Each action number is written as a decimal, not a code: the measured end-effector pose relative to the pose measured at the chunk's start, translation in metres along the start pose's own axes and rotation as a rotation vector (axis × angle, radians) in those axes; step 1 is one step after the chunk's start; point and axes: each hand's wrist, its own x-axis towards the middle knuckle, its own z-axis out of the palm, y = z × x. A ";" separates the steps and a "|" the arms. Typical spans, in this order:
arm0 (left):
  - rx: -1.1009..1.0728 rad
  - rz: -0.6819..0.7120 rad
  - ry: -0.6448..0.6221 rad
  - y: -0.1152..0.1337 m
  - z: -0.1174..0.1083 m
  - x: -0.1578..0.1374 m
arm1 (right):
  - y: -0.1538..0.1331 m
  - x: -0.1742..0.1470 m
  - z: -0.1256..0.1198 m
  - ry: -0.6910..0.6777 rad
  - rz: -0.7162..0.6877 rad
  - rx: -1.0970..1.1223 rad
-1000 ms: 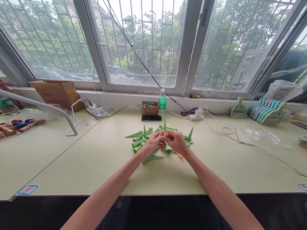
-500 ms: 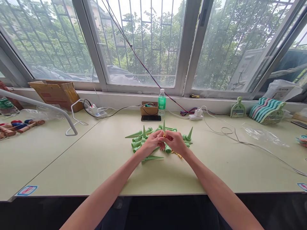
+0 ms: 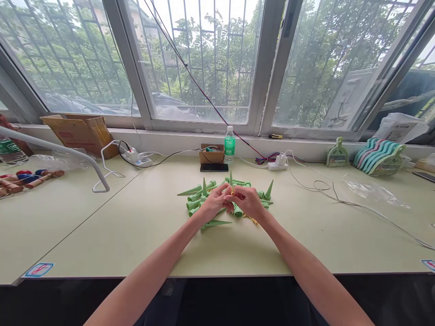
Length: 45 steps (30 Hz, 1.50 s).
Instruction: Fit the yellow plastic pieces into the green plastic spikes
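Note:
Above the middle of the desk, my left hand [image 3: 217, 199] and my right hand [image 3: 249, 202] meet with fingers closed around a green plastic watering spike [image 3: 231, 179], its point directed up and away from me. A small yellow piece [image 3: 233, 193] shows at its near end, between both sets of fingertips. My fingers hide most of where the two join. Around and beneath my hands lies a heap of similar green spikes [image 3: 217, 223] and ribbed green sockets [image 3: 194, 204]. Several small yellow pieces [image 3: 251, 219] lie just right of the heap, under my right wrist.
Behind the heap are a black phone [image 3: 214, 167], a small cardboard box [image 3: 211, 156] and a water bottle [image 3: 229, 145]. White cables [image 3: 335, 197] run across the right side. A grey curved bar [image 3: 68, 149] reaches in from the left, near wooden toys [image 3: 30, 179].
The spike's tip has shifted very slightly left and down between my fingers. Both hands stay in nearly the same place, still closed on it.

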 end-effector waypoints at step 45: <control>-0.051 -0.012 0.163 0.005 0.008 0.005 | -0.004 0.002 -0.003 0.131 0.065 0.046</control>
